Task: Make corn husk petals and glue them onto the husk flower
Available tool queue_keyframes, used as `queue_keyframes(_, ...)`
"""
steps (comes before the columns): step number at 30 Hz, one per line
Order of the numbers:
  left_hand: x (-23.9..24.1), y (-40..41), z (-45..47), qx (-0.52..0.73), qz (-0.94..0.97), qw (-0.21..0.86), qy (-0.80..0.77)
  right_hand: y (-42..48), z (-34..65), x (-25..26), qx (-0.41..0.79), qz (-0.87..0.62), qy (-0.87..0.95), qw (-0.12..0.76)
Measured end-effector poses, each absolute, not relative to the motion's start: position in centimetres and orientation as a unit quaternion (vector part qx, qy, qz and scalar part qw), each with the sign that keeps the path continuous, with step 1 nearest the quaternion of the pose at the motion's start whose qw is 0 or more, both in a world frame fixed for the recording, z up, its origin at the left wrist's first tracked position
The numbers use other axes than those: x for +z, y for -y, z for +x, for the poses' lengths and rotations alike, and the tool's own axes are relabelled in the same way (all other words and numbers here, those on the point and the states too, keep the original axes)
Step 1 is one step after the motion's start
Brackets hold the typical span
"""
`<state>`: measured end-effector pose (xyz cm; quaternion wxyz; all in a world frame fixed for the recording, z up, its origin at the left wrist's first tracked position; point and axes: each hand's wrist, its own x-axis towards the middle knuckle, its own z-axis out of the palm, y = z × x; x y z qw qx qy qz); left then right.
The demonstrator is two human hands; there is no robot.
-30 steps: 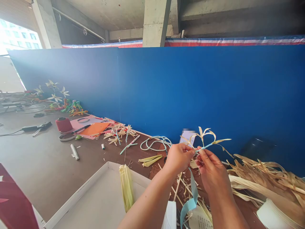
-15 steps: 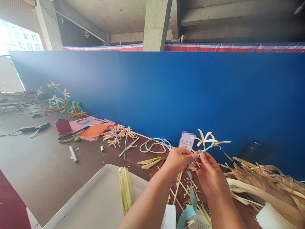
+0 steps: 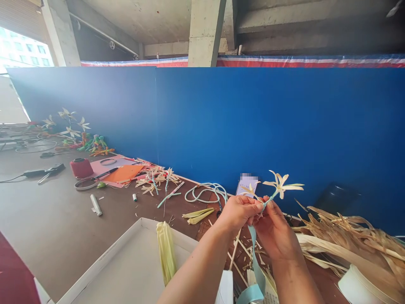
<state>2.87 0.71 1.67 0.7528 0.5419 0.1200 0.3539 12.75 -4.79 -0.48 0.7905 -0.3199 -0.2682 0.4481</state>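
Between my two hands is a handmade flower (image 3: 281, 184) with pale husk-like petals and a stem wrapped in light blue tape. My left hand (image 3: 242, 213) pinches the stem's lower end, where a second pale blossom (image 3: 249, 190) sticks out to the left. Thumb and fingers of my right hand (image 3: 274, 223) close on the same stem, just below the larger bloom. From under my fingers a light blue tape strip (image 3: 257, 257) hangs down and curls near the bottom edge. The exact spot where tape meets stem is hidden by my fingers.
A white tray (image 3: 104, 264) holding a pale green husk bundle (image 3: 166, 249) stands front left. Dried husks (image 3: 354, 236) and a white bowl (image 3: 357, 285) lie right. Farther left are scissors (image 3: 90, 182), a red thread spool (image 3: 81, 168) and a glue gun (image 3: 47, 171). A blue partition (image 3: 253, 118) runs behind.
The flower has turned in my fingers, its bloom now more upright and facing me. Both hands stay close together on the stem. The view has shifted slightly.
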Motion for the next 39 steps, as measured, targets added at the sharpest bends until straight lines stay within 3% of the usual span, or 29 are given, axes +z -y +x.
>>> queue_keyframes(8,1.6,-0.9,3.3,0.387,0.554,0.707,-0.207,5.0,13.1,-0.3,0.401,-0.371,0.253,0.798)
queue_keyframes(18,0.7,-0.8,3.4,0.390,0.668,0.568,-0.281,4.8,13.4,-0.5,0.374,-0.418,0.246,0.790)
queue_keyframes(39,0.0,-1.6,3.2,0.333,0.582,0.692,-0.267,3.9,14.3,-1.9,0.410,-0.437,0.283,0.749)
